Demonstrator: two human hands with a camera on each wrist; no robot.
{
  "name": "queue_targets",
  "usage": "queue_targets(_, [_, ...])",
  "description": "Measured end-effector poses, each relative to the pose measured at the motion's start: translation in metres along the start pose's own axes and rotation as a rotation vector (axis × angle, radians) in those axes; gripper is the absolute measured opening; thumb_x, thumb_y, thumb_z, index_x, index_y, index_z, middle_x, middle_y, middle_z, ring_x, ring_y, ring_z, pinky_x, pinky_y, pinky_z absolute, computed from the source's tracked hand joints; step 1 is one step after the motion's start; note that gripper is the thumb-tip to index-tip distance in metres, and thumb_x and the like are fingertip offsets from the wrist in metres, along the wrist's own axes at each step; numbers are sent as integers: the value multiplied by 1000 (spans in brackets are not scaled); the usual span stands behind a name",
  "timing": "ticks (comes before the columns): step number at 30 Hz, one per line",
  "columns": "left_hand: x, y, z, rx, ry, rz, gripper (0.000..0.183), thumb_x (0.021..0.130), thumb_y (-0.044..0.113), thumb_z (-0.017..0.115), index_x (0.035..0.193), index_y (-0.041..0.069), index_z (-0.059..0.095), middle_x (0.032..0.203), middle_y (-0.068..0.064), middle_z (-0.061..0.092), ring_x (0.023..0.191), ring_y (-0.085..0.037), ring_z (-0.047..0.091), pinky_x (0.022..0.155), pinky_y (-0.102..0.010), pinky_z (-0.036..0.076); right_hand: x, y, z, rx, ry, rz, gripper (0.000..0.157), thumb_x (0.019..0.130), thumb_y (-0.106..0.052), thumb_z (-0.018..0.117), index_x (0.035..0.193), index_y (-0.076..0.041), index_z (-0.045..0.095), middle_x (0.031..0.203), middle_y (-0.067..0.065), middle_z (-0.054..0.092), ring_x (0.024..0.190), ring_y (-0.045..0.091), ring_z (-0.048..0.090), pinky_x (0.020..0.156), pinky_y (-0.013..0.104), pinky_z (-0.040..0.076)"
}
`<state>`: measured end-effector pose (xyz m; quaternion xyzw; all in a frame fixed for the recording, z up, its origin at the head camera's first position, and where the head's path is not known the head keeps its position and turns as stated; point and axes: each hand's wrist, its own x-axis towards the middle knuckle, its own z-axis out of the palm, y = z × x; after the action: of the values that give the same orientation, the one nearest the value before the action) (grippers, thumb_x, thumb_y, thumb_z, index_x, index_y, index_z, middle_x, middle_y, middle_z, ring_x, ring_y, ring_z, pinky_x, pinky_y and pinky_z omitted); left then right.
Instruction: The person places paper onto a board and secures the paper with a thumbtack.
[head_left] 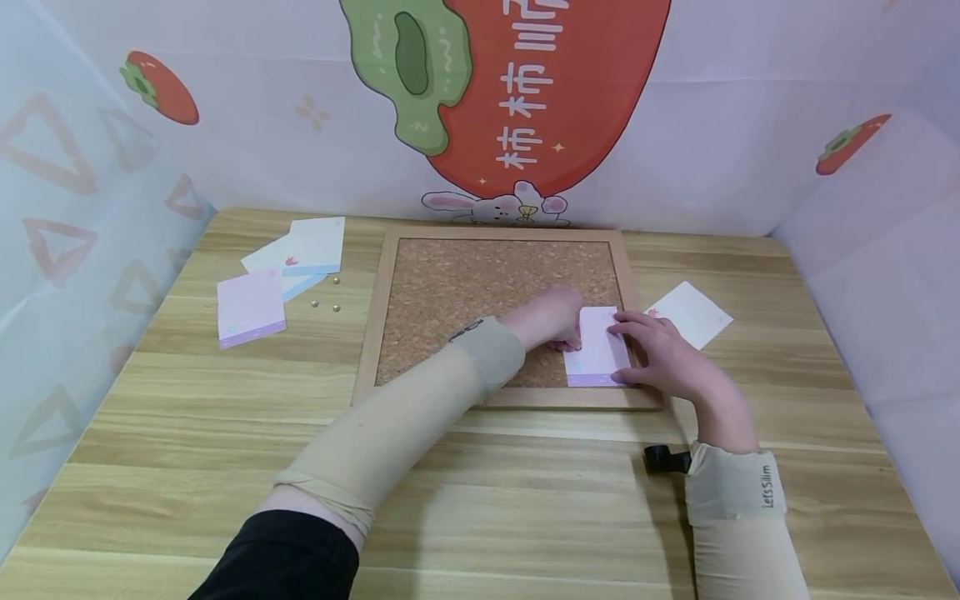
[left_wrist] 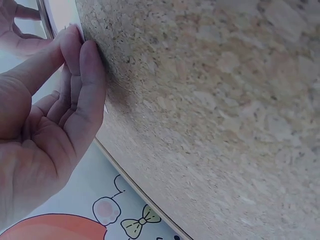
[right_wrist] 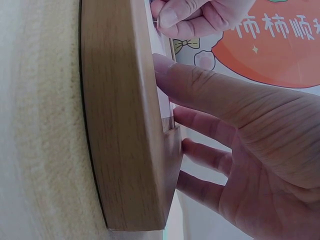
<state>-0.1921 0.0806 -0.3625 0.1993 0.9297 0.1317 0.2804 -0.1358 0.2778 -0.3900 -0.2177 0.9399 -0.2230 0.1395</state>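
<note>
A lilac note card [head_left: 597, 346] lies upright at the right side of a wood-framed cork board [head_left: 465, 275]. At the card's left edge, my left hand [head_left: 551, 317] pinches a tiny thin pin, apparently a thumbtack, between thumb and forefinger; the fingertips largely hide it. My right hand [head_left: 663, 354] rests on the card's right side, thumb near the lower corner and forefinger near the upper one. In the right wrist view the right thumb [right_wrist: 175, 75] presses on the card, while the other fingers extend along the wooden frame [right_wrist: 120, 125].
Left of the board lie white cards [head_left: 315, 242] and another lilac card [head_left: 251, 304], with several small silver tacks [head_left: 336, 308] beside them. A white card [head_left: 690, 315] sits just right of the board. Printed cloth [head_left: 262, 125] stands behind the table.
</note>
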Motion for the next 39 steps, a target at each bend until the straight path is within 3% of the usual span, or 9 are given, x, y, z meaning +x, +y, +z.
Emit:
queue_targets(8, [1, -3, -3, -128, -63, -24, 15, 91, 19, 75, 82, 9, 66, 63, 3, 64, 54, -6, 59, 52, -16, 49, 1, 0, 0, 2, 6, 0, 64, 83, -20, 82, 135, 5, 55, 153, 25, 40, 136, 48, 35, 115, 61, 26])
queue_targets(15, [1, -2, -3, -53, -49, -23, 21, 90, 20, 75, 73, 13, 66, 59, 4, 61, 53, -6, 58, 50, -15, 44, 0, 1, 0, 6, 17, -3, 63, 82, -19, 82, 135, 5, 55, 152, 26, 41, 135, 49, 35, 115, 61, 27])
queue_targets(24, [4, -2, -1, -96, -66, -37, 9, 89, 14, 75, 84, 9, 69, 59, 3, 63, 52, -7, 59, 49, -14, 49, -1, 0, 0, 11, 14, 3, 63, 83, -20, 82, 135, 4, 55, 153, 26, 40, 135, 49, 35, 114, 60, 28])
queue_targets(33, [5, -12, 2, -151, -58, 47, 18, 90, 16, 74, 73, 10, 72, 59, 4, 64, 52, -7, 57, 50, -16, 46, 0, 0, 0, 7, 4, 14, 64, 83, -21, 82, 135, 4, 55, 154, 26, 39, 135, 49, 35, 115, 60, 27])
queue_targets(39, [3, -23, 3, -198, -79, 127, 19, 93, 19, 71, 77, 10, 76, 63, 4, 65, 57, -6, 57, 54, -15, 46, 2, -1, 0, 0, -5, 26, 65, 83, -23, 82, 136, 3, 54, 155, 25, 38, 135, 48, 35, 114, 61, 29])
